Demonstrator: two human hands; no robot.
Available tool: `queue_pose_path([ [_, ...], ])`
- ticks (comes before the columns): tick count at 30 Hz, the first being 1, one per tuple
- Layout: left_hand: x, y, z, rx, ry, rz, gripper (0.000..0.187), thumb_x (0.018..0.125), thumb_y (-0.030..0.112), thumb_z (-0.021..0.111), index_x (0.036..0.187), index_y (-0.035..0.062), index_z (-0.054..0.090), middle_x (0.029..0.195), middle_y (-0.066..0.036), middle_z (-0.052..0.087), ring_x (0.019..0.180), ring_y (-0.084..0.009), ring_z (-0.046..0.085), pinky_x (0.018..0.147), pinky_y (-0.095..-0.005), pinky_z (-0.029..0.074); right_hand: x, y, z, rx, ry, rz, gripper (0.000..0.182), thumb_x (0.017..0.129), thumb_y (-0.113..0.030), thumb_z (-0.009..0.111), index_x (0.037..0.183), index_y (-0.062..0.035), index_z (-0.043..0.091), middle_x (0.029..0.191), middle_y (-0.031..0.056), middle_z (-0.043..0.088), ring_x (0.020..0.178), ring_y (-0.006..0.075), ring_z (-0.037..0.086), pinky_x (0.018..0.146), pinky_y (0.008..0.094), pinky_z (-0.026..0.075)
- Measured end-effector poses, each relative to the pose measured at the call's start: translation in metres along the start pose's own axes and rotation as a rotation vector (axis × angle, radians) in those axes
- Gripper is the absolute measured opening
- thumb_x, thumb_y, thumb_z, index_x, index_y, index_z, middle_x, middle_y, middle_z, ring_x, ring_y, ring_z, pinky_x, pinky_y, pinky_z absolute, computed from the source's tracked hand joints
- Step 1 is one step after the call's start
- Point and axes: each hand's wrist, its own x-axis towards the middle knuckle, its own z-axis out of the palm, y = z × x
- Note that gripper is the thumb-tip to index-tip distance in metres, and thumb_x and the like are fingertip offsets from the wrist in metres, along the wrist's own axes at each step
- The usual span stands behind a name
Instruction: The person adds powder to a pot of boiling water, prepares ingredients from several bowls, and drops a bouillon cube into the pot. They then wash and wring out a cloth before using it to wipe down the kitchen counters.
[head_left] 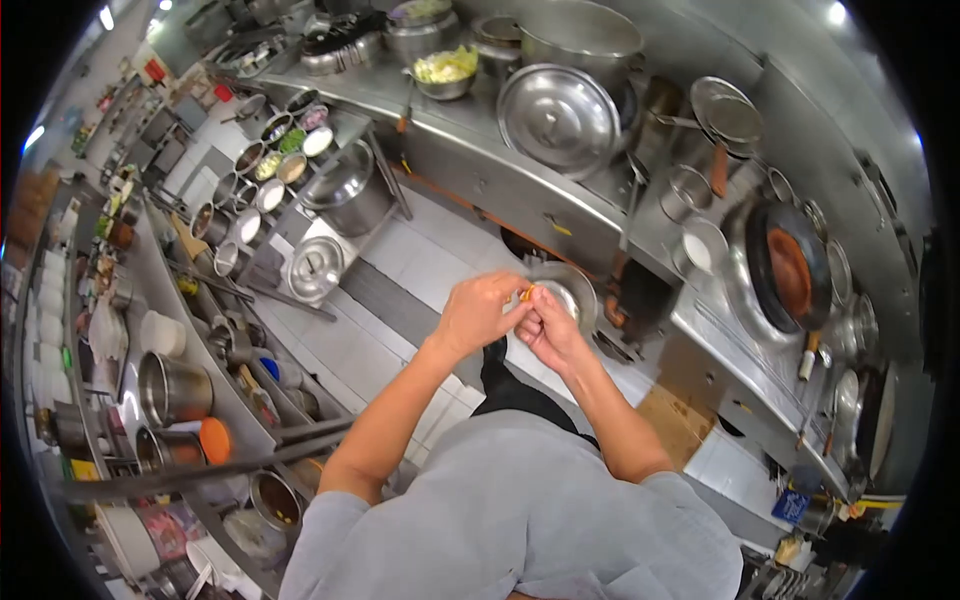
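Both hands are raised in front of my body, close together over the tiled floor. My left hand point(481, 310) has its thumb and fingers pinched on a small orange item point(526, 294). My right hand point(549, 325) meets it from the other side, its fingertips pressed at the same item, fingers curled. The item is too small to make out. Below and just behind my hands, a round metal pot point(577, 292) stands low near the counter, partly hidden by them.
A steel counter point(450, 140) runs across ahead with a large lid point(558, 120) and pots. At the right lies a wok point(790, 265). A lidded stockpot point(348, 190) stands left of centre. Shelves with pans point(175, 388) line the left.
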Motion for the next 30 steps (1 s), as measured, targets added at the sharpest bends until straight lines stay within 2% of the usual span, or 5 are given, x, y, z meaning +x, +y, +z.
queue_pose_path([
  [4, 0.037, -0.071, -0.02, -0.055, -0.068, -0.458, 0.026, 0.083, 0.03, 0.071, 0.086, 0.0065, 0.062, 0.076, -0.012, 0.064, 0.066, -0.0295, 0.062, 0.06, -0.0381, 0.048, 0.102, -0.001, 0.006, 0.007, -0.092, 0.004, 0.016, 0.101, -0.03, 0.053, 0.105, -0.0149, 0.05, 0.077, -0.0056, 0.044, 0.063, 0.0065, 0.04, 0.061, 0.0293, 0.045],
  [8, 0.087, -0.135, -0.056, -0.042, -0.139, -0.547, 0.027, 0.085, 0.031, 0.071, 0.084, 0.0051, 0.061, 0.073, -0.014, 0.062, 0.065, -0.0311, 0.06, 0.059, -0.0377, 0.046, 0.195, -0.023, 0.034, -0.134, -0.242, 0.017, 0.019, 0.1, -0.032, 0.054, 0.105, -0.0142, 0.049, 0.081, -0.0032, 0.048, 0.065, 0.0071, 0.046, 0.064, 0.0282, 0.048],
  [17, 0.189, -0.217, -0.105, 0.296, -0.3, -0.038, 0.007, 0.077, 0.011, 0.069, 0.076, 0.008, 0.063, 0.07, -0.006, 0.056, 0.066, -0.0271, 0.06, 0.057, -0.0395, 0.047, 0.334, -0.089, 0.023, -0.541, -0.445, 0.204, 0.025, 0.099, -0.027, 0.055, 0.11, -0.0057, 0.049, 0.089, 0.0035, 0.057, 0.069, 0.0091, 0.055, 0.059, 0.0252, 0.05],
  [23, 0.251, -0.282, -0.086, 0.278, -0.378, 0.181, 0.007, 0.077, 0.011, 0.066, 0.075, 0.0086, 0.06, 0.069, -0.007, 0.053, 0.064, -0.0268, 0.058, 0.058, -0.0393, 0.047, 0.378, -0.122, 0.013, -0.943, -0.185, 0.173, 0.021, 0.099, -0.026, 0.054, 0.099, -0.0049, 0.054, 0.083, 0.0029, 0.057, 0.062, 0.0109, 0.056, 0.052, 0.0271, 0.05],
  [30, 0.318, -0.375, -0.085, 0.202, -0.26, 0.419, 0.009, 0.072, 0.012, 0.068, 0.079, 0.0109, 0.062, 0.068, -0.004, 0.047, 0.064, -0.0236, 0.055, 0.058, -0.0381, 0.043, 0.434, -0.149, 0.004, -0.594, 0.293, -0.093, 0.024, 0.101, -0.028, 0.051, 0.095, -0.0054, 0.053, 0.079, 0.0016, 0.052, 0.058, 0.0101, 0.053, 0.051, 0.0277, 0.048],
])
